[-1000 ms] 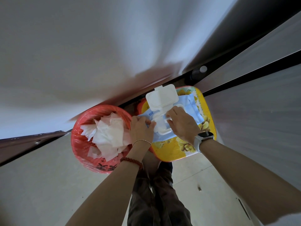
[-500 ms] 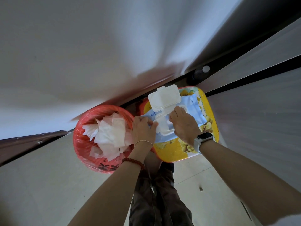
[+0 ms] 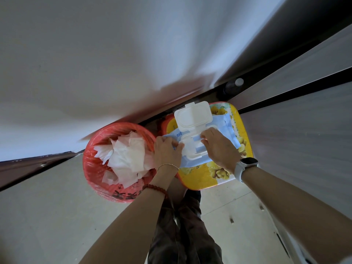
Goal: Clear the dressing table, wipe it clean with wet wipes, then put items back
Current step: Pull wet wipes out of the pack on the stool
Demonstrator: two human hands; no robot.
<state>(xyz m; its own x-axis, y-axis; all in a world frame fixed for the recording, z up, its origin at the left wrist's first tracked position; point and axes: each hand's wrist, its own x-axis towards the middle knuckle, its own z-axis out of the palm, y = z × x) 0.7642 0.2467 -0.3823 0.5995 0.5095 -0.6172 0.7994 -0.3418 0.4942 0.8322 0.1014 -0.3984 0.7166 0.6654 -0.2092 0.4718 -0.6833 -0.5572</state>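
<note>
Wipes pack (image 3: 223,130), a soft pale-blue plastic pouch with a rigid white rectangular dispenser frame, lies on a yellow stool (image 3: 202,178) with a glossy flower-print top and a red rim. Its white flip lid (image 3: 193,116), a rounded rectangle with a small tab, stands open and tilted back toward the wall. The left hand (image 3: 166,151) presses down on the pack's left end, fingers curled over the edge of the pouch beside the frame. The right hand (image 3: 219,147) lies over the pack's right half, fingertips at the far edge of the dispenser opening; whether they pinch a wipe cannot be told. A thin chain and a red bead bracelet (image 3: 155,188) sit on the left wrist, a watch (image 3: 245,165) with a white strap on the right. Just left of the stool stands a round red bin (image 3: 95,172) with a crinkled plastic liner, filled with crumpled white used wipes (image 3: 127,157). The floor (image 3: 47,216) is pale and smooth.
</note>
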